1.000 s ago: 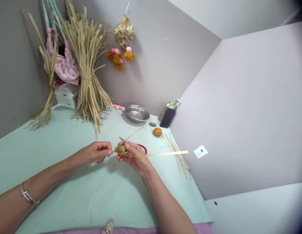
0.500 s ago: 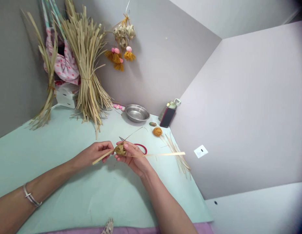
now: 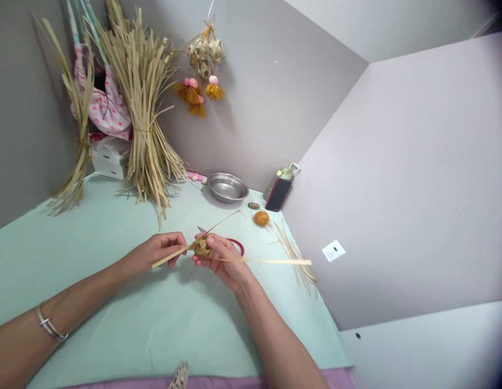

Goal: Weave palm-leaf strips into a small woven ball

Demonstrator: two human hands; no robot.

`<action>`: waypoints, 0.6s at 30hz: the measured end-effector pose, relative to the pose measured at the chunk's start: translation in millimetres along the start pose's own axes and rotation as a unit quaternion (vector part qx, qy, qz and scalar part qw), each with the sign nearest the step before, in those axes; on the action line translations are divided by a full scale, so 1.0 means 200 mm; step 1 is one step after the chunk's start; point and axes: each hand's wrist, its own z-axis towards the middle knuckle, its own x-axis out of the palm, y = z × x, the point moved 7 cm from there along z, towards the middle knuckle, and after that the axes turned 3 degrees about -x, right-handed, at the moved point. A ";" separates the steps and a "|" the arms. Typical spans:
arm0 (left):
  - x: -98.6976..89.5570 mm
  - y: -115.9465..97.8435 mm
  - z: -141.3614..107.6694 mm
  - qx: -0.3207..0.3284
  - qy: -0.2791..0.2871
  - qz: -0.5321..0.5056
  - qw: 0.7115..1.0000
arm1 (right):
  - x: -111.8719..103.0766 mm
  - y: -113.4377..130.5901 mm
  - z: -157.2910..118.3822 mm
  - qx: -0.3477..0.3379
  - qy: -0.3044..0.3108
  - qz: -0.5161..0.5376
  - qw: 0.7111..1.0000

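Observation:
A small woven straw ball [image 3: 202, 246] sits between the thumb and fingers of my right hand [image 3: 224, 259]. My left hand [image 3: 169, 249] is just left of the ball, its fingers pinched on a flat straw strip [image 3: 164, 260] that runs from the ball's left side. Another pale strip [image 3: 285, 262] stretches from under my right hand to the right. A thin strand [image 3: 224, 220] sticks up from the ball. Behind my right hand lie scissors with a red handle [image 3: 238, 246], partly hidden.
At the back stand a large straw bundle [image 3: 143, 119], a metal bowl [image 3: 228, 188], a phone [image 3: 279, 194] leaning on a bottle, and an orange thread ball [image 3: 261, 218]. Loose strips [image 3: 293, 251] lie at the right edge. Woven balls with tassels [image 3: 204, 56] hang on the wall.
My left hand has shifted slightly left and up, a little farther from the ball. The long strip's right end has dropped slightly. My right hand still holds the ball.

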 end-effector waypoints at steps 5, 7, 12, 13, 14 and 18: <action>0.00 -0.02 -0.01 0.000 -0.019 -0.012 1.000 | -0.01 0.00 0.00 0.001 0.006 0.006 1.000; -0.01 -0.01 -0.01 -0.004 -0.027 -0.012 1.000 | -0.01 -0.01 0.00 0.000 0.000 0.008 1.000; -0.01 0.00 -0.01 -0.014 -0.025 -0.038 0.999 | -0.02 0.00 0.01 -0.010 -0.024 0.013 1.000; 0.00 0.00 -0.01 -0.014 -0.021 -0.049 0.998 | -0.03 0.00 0.01 -0.011 -0.027 0.015 0.999; 0.00 -0.01 -0.01 -0.014 -0.018 -0.062 0.998 | -0.03 0.00 0.01 -0.011 -0.031 0.017 0.999; 0.02 -0.04 -0.03 -0.013 -0.018 -0.110 0.994 | -0.05 -0.01 0.01 -0.009 -0.051 0.023 0.998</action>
